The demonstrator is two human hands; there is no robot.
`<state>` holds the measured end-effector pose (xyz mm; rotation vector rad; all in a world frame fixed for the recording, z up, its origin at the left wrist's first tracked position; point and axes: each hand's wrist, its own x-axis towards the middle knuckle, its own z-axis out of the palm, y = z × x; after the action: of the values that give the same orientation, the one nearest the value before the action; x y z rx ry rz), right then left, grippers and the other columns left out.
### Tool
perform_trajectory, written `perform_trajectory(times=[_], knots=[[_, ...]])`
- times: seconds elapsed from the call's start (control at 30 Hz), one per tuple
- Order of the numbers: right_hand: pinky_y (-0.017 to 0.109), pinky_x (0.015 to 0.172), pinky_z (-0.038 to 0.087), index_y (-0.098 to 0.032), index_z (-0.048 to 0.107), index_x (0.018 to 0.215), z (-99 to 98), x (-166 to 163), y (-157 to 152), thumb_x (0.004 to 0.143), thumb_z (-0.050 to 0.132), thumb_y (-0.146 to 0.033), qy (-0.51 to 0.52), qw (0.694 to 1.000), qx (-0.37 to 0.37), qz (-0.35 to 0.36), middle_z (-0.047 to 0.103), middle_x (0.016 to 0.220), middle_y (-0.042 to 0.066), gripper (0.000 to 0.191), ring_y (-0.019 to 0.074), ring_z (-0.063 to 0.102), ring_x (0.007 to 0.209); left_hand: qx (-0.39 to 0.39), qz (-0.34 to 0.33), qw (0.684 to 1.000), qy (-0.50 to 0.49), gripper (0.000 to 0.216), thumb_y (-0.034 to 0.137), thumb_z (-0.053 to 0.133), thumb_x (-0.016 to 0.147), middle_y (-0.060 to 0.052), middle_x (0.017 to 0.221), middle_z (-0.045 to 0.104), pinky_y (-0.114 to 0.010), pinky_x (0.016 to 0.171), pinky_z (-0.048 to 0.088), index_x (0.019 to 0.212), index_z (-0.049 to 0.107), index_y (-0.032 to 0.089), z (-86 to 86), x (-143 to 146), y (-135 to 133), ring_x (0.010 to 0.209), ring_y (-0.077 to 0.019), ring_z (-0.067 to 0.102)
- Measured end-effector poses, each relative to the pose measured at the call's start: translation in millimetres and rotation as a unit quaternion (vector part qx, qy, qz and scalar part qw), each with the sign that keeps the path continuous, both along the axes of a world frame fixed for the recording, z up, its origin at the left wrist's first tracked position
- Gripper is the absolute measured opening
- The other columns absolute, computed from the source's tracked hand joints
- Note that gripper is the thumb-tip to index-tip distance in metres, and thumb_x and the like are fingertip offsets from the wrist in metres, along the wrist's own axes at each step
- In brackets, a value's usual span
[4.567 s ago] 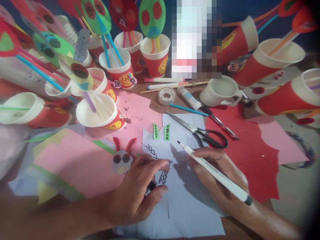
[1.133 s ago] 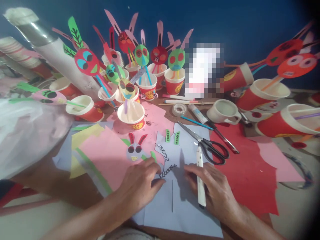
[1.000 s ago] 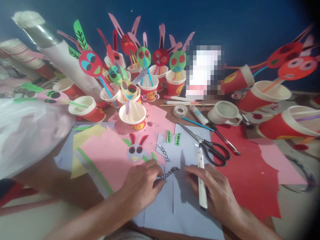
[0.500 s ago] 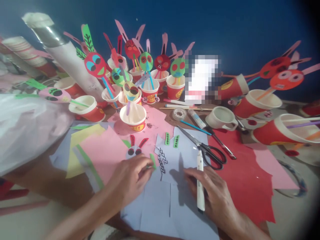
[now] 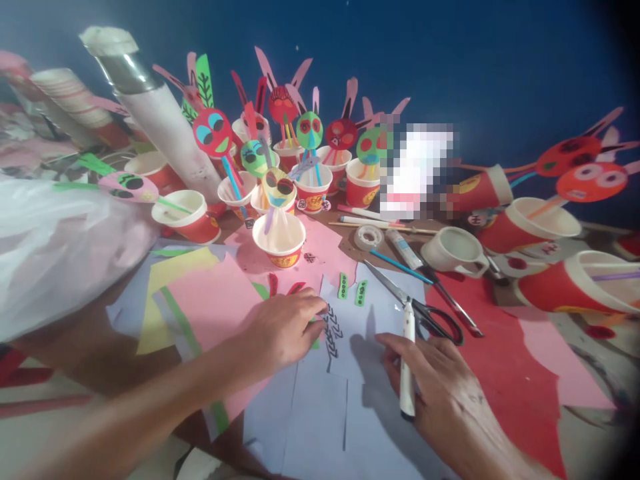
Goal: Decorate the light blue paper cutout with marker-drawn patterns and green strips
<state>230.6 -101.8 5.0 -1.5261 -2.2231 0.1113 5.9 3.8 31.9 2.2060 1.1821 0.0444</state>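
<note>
lilac paper [image 5: 320,413], hemmed in
left hand [image 5: 285,330], half curled, pins its left edge; right hand [image 5: 435,383] grips a white marker [image 5: 407,363]; scissors [image 5: 430,319] crowd its far edge.

wall: we see a dark blue wall [image 5: 500,60] at the back | table: we see a brown table [image 5: 345,235] | light: soft, darker in the right corners

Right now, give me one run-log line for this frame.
left hand: fingertips on chevron-marked paper | right hand: grip on white marker, over pale blue sheet | scissors: lying beside marker
</note>
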Motion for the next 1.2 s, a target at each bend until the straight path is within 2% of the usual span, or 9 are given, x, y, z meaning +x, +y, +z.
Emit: perform_trajectory(times=[0.23,0.33,0.47,0.57,0.67,0.77,0.87,1.03,1.2], knots=[[0.034,0.067,0.031,-0.015,0.058,0.108,1.8,8.9,17.9,0.082,0.037,-0.001,-0.121,0.990,0.062,0.036,0.057,0.059,0.001,0.036,0.0213,0.055,0.055,-0.031,0.014,0.999,-0.005,0.018,0.010,0.052,0.081,-0.004,0.089,0.062,-0.032,0.067,0.040,0.086,0.064,0.022,1.8,6.3,4.2,0.077,-0.0225,0.061],[0.034,0.065,0.030,-0.015,0.060,0.103,2.8,5.5,22.2,0.075,0.035,0.004,-0.133,0.988,0.067,0.041,0.056,0.056,0.001,0.042,0.0205,0.054,0.051,-0.055,0.043,0.997,-0.043,0.018,0.008,0.055,0.077,-0.003,0.087,0.061,-0.032,0.068,0.039,0.084,0.065,0.022,-1.1,7.4,4.7,0.072,-0.0204,0.059],[0.034,0.064,0.033,-0.016,0.059,0.104,7.4,4.8,23.7,0.085,0.038,-0.004,-0.092,0.992,0.074,0.053,0.057,0.056,0.000,0.031,0.0200,0.054,0.051,-0.139,0.106,0.972,-0.157,0.006,0.016,0.059,0.077,0.000,0.077,0.055,-0.028,0.062,0.036,0.078,0.063,0.020,4.8,7.1,3.9,0.062,-0.0136,0.047],[0.030,0.060,0.037,-0.016,0.055,0.113,17.4,7.4,24.6,0.092,0.046,-0.015,0.005,0.996,0.049,0.068,0.060,0.061,0.000,0.023,0.0174,0.055,0.053,-0.257,0.168,0.908,-0.286,0.022,0.039,0.056,0.084,0.002,0.073,0.049,-0.022,0.051,0.030,0.095,0.061,0.021,16.1,8.1,5.3,0.054,-0.0099,0.038],[0.030,0.066,0.043,-0.018,0.053,0.109,31.3,7.0,28.4,0.092,0.049,-0.016,0.082,0.991,0.080,0.069,0.066,0.071,0.002,0.018,0.0165,0.060,0.063,-0.384,0.235,0.798,-0.400,0.046,0.060,0.042,0.086,0.001,0.082,0.048,-0.019,0.042,0.024,0.107,0.054,0.021,23.8,14.3,6.5,0.052,-0.0089,0.036],[0.034,0.079,0.043,-0.019,0.051,0.107,40.9,-1.9,35.2,0.089,0.058,-0.020,0.099,0.982,0.137,0.087,0.073,0.091,0.008,0.020,0.0194,0.065,0.086,-0.487,0.290,0.691,-0.448,0.052,0.065,0.041,0.085,-0.002,0.085,0.050,-0.018,0.041,0.025,0.104,0.053,0.018,22.3,25.7,2.2,0.059,-0.0109,0.046],[0.038,0.087,0.040,-0.019,0.051,0.109,40.4,-18.8,41.6,0.084,0.066,-0.029,0.102,0.974,0.139,0.145,0.073,0.105,0.009,0.031,0.0213,0.062,0.102,-0.542,0.339,0.615,-0.461,0.051,0.064,0.041,0.086,-0.001,0.081,0.053,-0.019,0.046,0.033,0.102,0.056,0.017,17.8,37.9,-6.5,0.059,-0.0115,0.051],[0.039,0.096,0.034,-0.018,0.056,0.106,28.8,-40.8,43.2,0.086,0.064,-0.019,0.125,0.973,0.099,0.165,0.072,0.106,0.005,0.022,0.0194,0.060,0.106,-0.579,0.366,0.553,-0.474,0.048,0.056,0.035,0.092,-0.001,0.071,0.057,-0.024,0.061,0.043,0.097,0.061,0.016,17.9,47.1,-15.2,0.062,-0.0153,0.056],[0.041,0.095,0.034,-0.019,0.055,0.105,20.6,-34.0,43.0,0.086,0.058,-0.008,0.141,0.974,0.114,0.133,0.071,0.107,0.005,0.022,0.0191,0.061,0.101,-0.584,0.303,0.558,-0.506,0.042,0.055,0.052,0.086,-0.001,0.072,0.057,-0.024,0.063,0.042,0.094,0.064,0.015,10.8,39.2,-18.3,0.065,-0.0147,0.055]])
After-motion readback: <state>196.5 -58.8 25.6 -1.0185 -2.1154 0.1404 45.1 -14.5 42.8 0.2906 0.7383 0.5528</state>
